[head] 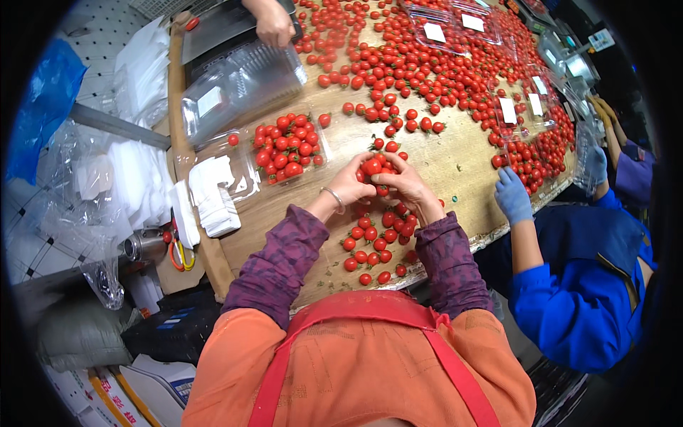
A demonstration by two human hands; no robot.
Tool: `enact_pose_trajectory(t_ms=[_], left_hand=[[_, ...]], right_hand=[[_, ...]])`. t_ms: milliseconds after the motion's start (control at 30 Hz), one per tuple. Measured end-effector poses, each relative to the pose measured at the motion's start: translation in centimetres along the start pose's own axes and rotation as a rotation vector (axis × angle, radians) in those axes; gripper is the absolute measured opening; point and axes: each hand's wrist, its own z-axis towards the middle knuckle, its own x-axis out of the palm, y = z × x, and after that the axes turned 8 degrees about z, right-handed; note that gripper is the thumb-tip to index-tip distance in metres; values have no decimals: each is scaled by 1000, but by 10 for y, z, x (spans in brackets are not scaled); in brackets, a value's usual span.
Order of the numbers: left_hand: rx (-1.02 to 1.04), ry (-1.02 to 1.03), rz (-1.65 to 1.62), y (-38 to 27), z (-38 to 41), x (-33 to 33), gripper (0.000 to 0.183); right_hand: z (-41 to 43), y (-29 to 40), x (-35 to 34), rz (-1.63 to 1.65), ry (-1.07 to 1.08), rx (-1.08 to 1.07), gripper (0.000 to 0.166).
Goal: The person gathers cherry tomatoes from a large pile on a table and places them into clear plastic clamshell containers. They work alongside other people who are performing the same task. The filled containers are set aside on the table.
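Observation:
Cupped together above the wooden tabletop (315, 219), my left hand (351, 182) and my right hand (410, 184) hold a small heap of red cherry tomatoes (372, 167) between them. A silver bangle (340, 202) circles my left wrist. Between my forearms lie several loose cherry tomatoes (370, 234), and a few more (392, 146) sit just beyond my fingertips. Left of my hands stands an open clear plastic clamshell (326, 152), its base heaped with cherry tomatoes (283, 144). The undersides of the tomatoes in my hands are hidden.
A stack of clear clamshells (245, 88) lies at the far left, near another person's hand (275, 24). White pads (213, 205) lie at the left edge. Many tomatoes (427, 69) cover the far side. At right, a co-worker's blue-gloved hand (513, 196) is beside a filled clamshell.

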Motion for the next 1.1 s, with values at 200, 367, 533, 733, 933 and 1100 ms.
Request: enact_pose_trajectory(t_ms=[200, 367, 533, 733, 933, 1100], left_hand=[[79, -181, 96, -59, -50, -75, 78], [70, -368, 385, -59, -56, -140, 84], [280, -700, 878, -40, -95, -115, 67], [-33, -59, 969, 42, -128, -32, 109], [-135, 39, 1042, 4, -86, 47, 112], [-159, 15, 1042, 24, -62, 64, 115]], right_hand=[[38, 30, 83, -77, 206, -69, 64], [73, 35, 124, -66, 272, -141, 69], [46, 25, 38, -555, -3, -278, 57], [-57, -31, -114, -1110, -529, -101, 86], [-94, -17, -70, -805, -217, 18, 77], [-67, -79, -34, -1013, -126, -298, 96]])
